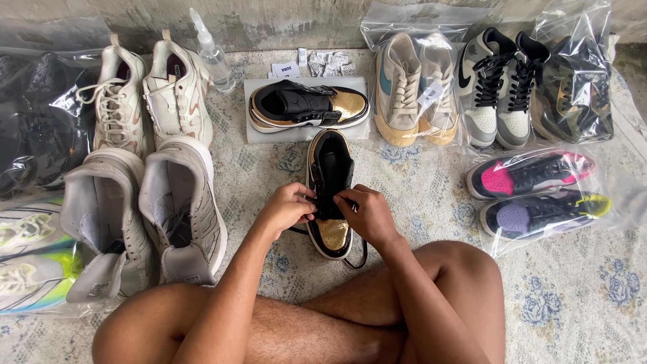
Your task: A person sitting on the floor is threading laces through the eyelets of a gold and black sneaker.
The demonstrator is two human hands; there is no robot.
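- Head view: the left hand (286,207) sits at frame centre, fingers curled together and pinching the black lace (322,202) of a black-and-gold high-top sneaker (329,195).
- The right hand (367,214) meets it from the other side, fingertips likewise pinched on the lace over the tongue; the two hands almost touch.
- The sneaker lies on a pale floral cloth (573,296), toe towards the person, its opening towards the top of the frame; a loose loop of lace trails by its toe.
- Just above it, its matching black-and-gold sneaker (309,106) lies on its side on a clear flat bag.
- Small paper tags (286,69) lie above that, with a clear spray bottle (214,54) to their left.
- At left stand two pairs of off-white sneakers (145,202); bagged shoes fill the far left edge.
- At upper right, a bagged cream pair with teal marks (414,87), a grey-and-black laced pair (499,87) and a dark bagged pair (573,87).
- Below those, at right centre, a bagged pink, purple and yellow pair (539,192).
- The person's bare crossed legs (323,323) fill the bottom of the frame.
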